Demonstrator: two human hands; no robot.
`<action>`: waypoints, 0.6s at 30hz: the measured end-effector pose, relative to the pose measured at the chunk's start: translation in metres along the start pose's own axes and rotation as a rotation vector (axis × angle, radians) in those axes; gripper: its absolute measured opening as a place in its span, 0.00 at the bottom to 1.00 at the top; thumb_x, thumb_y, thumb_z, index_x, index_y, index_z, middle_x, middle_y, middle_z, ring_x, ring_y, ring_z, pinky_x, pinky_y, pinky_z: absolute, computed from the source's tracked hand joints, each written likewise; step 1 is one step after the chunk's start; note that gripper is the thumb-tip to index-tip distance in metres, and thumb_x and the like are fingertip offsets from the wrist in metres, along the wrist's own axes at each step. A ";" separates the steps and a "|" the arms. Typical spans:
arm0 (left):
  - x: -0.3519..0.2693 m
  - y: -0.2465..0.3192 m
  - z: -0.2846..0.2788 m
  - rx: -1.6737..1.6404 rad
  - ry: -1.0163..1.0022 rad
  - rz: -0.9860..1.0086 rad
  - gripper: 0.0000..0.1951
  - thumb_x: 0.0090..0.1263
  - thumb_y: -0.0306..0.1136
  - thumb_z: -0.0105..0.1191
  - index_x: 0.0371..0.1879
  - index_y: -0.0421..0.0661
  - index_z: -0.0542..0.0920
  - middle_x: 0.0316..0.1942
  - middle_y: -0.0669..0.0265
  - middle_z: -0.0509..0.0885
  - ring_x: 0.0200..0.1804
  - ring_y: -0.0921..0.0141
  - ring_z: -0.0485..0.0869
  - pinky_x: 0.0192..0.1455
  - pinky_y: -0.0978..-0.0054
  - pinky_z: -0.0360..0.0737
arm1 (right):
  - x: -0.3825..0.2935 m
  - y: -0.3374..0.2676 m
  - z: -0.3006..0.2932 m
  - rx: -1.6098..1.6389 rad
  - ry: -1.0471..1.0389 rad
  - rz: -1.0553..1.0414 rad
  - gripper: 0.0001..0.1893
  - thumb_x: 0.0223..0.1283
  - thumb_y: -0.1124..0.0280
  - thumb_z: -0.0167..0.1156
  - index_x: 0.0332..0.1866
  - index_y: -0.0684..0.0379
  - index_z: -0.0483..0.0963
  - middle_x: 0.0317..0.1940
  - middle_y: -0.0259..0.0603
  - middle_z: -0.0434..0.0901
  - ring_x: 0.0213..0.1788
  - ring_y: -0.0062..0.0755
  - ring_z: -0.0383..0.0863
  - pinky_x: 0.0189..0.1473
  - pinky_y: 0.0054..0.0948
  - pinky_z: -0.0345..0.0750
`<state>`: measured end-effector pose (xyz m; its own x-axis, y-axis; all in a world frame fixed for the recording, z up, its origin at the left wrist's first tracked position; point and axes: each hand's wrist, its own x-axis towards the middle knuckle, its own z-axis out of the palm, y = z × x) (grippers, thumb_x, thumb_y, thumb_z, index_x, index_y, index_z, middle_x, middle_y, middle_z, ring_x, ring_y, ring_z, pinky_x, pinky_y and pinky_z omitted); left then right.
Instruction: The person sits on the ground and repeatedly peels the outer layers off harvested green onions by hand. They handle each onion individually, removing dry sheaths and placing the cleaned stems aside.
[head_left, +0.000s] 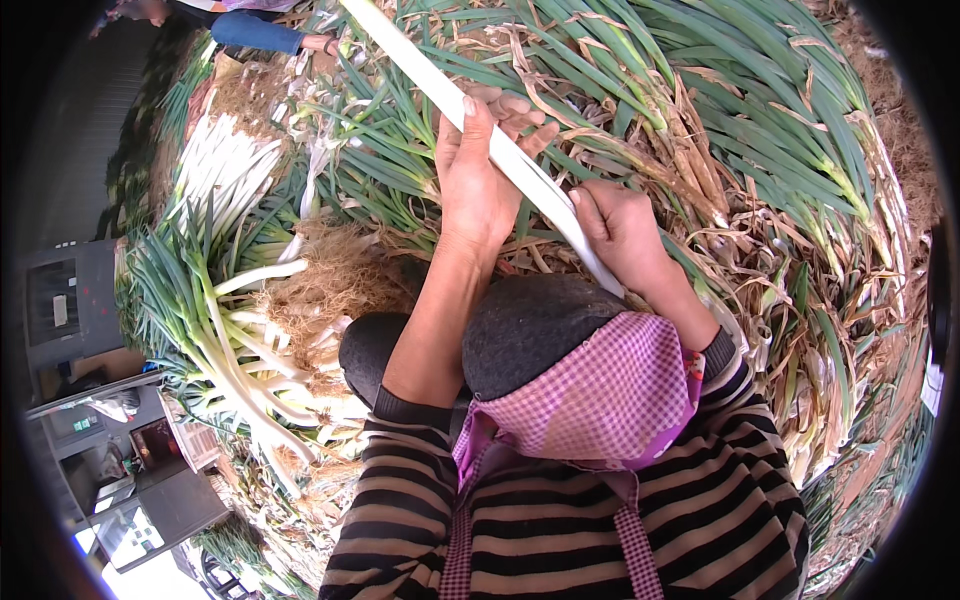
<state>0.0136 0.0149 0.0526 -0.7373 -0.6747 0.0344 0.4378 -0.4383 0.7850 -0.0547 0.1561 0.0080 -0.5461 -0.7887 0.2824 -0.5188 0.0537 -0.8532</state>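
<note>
A long white stalk of a large green onion runs slantwise from the top of the view down to my knee. My left hand is around its middle, the thumb lying over the stalk and the fingers behind it, partly spread. Lower down, my right hand is closed at the stalk's side, with thumb and forefinger pinching its outer layer. The stalk's root end lies by my knee and is partly hidden. The stalk's upper end passes out of the picture.
Unpeeled green onions with dry leaves are heaped ahead and to the right. On the left lie white-stemmed green onions with a clump of roots. Another person's arm reaches in at the upper left. A parked vehicle stands beyond.
</note>
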 end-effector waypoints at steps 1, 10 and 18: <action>-0.001 0.002 0.001 0.003 -0.031 0.004 0.13 0.70 0.43 0.49 0.43 0.47 0.70 0.35 0.63 0.79 0.41 0.65 0.80 0.49 0.56 0.80 | 0.000 0.000 -0.001 0.000 0.007 0.036 0.13 0.63 0.69 0.53 0.25 0.67 0.68 0.20 0.52 0.70 0.23 0.51 0.70 0.29 0.37 0.71; -0.009 0.004 0.004 0.060 -0.035 0.063 0.17 0.70 0.41 0.48 0.50 0.42 0.69 0.41 0.59 0.77 0.48 0.62 0.78 0.58 0.52 0.75 | 0.004 -0.009 0.004 0.176 0.049 -0.037 0.12 0.56 0.67 0.61 0.33 0.65 0.70 0.25 0.46 0.72 0.27 0.44 0.73 0.32 0.33 0.72; -0.010 0.012 0.014 0.099 0.005 0.043 0.21 0.74 0.47 0.38 0.59 0.49 0.62 0.50 0.58 0.74 0.56 0.63 0.73 0.62 0.52 0.70 | 0.003 0.022 0.007 1.090 0.228 0.651 0.14 0.70 0.59 0.45 0.35 0.60 0.67 0.22 0.32 0.70 0.22 0.24 0.72 0.28 0.24 0.72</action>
<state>0.0192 0.0251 0.0702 -0.7165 -0.6944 0.0662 0.4155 -0.3487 0.8401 -0.0627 0.1504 -0.0129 -0.6498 -0.6786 -0.3423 0.6268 -0.2237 -0.7463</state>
